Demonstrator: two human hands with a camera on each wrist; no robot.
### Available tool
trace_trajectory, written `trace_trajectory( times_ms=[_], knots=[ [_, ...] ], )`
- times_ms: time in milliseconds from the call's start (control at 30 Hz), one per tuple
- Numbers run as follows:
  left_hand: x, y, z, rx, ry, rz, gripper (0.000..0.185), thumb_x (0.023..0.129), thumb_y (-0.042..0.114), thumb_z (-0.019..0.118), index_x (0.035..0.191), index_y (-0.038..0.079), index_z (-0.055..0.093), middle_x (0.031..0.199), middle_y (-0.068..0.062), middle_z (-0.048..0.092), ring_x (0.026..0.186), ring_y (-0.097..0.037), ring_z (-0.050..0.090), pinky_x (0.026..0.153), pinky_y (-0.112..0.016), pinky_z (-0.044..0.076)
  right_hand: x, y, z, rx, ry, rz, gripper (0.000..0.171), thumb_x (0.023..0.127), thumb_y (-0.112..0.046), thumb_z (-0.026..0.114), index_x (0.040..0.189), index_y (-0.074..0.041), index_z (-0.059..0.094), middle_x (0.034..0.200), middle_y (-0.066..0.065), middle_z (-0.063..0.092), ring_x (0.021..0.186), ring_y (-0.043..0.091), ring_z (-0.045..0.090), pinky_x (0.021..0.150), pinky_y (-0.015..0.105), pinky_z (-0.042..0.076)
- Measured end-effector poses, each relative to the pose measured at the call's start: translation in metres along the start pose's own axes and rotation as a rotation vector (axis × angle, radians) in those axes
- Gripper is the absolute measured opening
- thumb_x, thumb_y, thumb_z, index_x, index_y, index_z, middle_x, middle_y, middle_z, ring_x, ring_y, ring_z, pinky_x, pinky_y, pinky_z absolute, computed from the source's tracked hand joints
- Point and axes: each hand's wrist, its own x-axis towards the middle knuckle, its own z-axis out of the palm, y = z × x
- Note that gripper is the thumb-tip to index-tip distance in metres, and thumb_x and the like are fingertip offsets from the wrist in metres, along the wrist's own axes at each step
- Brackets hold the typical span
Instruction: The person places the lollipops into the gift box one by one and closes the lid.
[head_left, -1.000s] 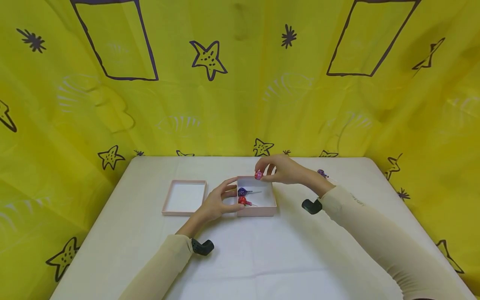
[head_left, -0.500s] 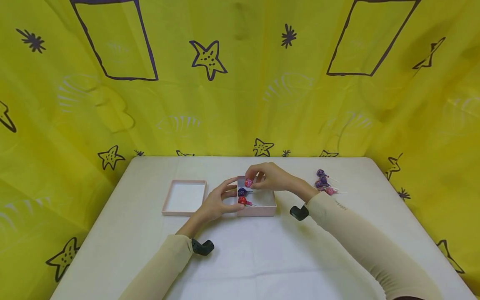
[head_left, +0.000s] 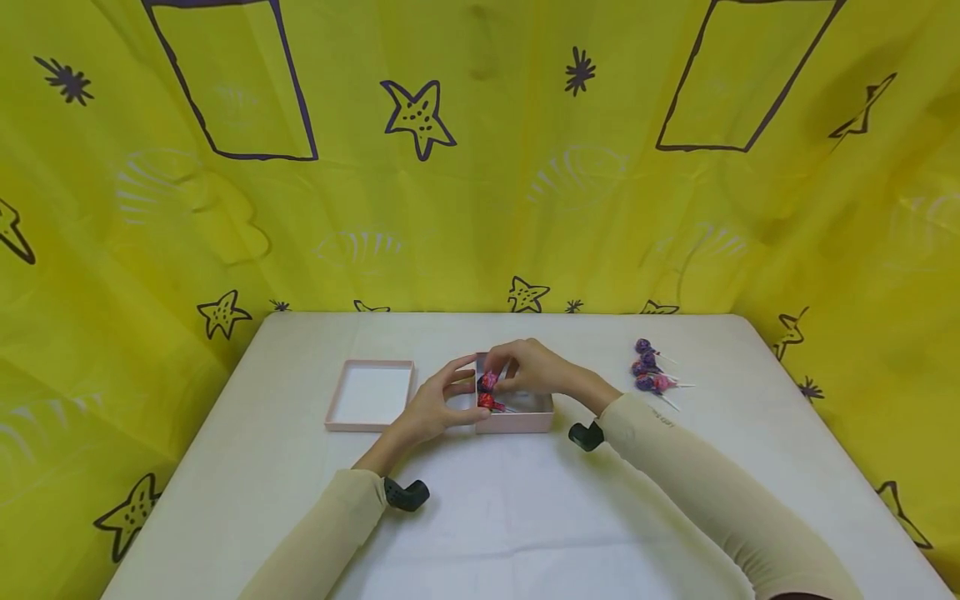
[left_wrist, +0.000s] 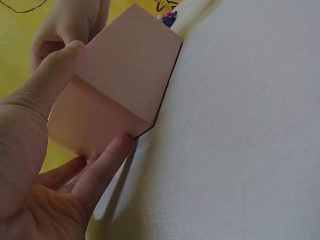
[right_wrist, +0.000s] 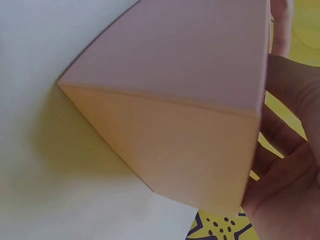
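Pinching pink lollipop [head_left: 489, 380] at 8 o'clock of our right hand [head_left: 531, 367], stick hidden; red lollipop [head_left: 487, 402] at the pink one's 6; our left hand [head_left: 432, 406] grips pale-pink box [head_left: 513, 423] from 9.

One box [head_left: 513, 423], one lid [head_left: 371, 396], at least six lollipops [head_left: 644, 382] show

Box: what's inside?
In the box: a red lollipop and a sliver of a dark lollipop. The right hand holds a pink lollipop in or just above it. Covered: most of the dark one and the floor beneath the hand; wrist views show only the box's outside.
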Motion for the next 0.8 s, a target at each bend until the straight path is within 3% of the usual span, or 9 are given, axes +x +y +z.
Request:
trace_trajectory(
  times_ms=[400, 800],
  knots=[
    [0.0006, 0.0006, -0.0009, 0.003, -0.007, 0.007, 0.089, 0.086, 0.019, 0.086, 0.159, 0.029, 0.037, 0.156, -0.017, 0.046, 0.137, -0.033, 0.053, 0.110, -0.054, 0.045, 0.0032, 0.0040, 0.0078, -0.016, -0.013, -0.038, 0.022, 0.090, -0.006, 0.080, 0.110, -0.009, 0.073, 0.099, 0.000, 0.073, 0.087, 0.014, 0.068, 0.082, 0.031, 0.058],
    [0.0009, 0.0002, -0.0009, 0.007, -0.006, 0.010, 0.088, 0.086, 0.019, 0.086, 0.158, 0.029, 0.037, 0.155, -0.016, 0.046, 0.136, -0.032, 0.053, 0.110, -0.055, 0.044, 0.0040, 0.0026, 0.0102, 0.000, -0.016, 0.006, 0.022, 0.089, -0.007, 0.080, 0.110, -0.010, 0.074, 0.103, 0.000, 0.073, 0.087, 0.014, 0.067, 0.083, 0.029, 0.057]
  ],
)
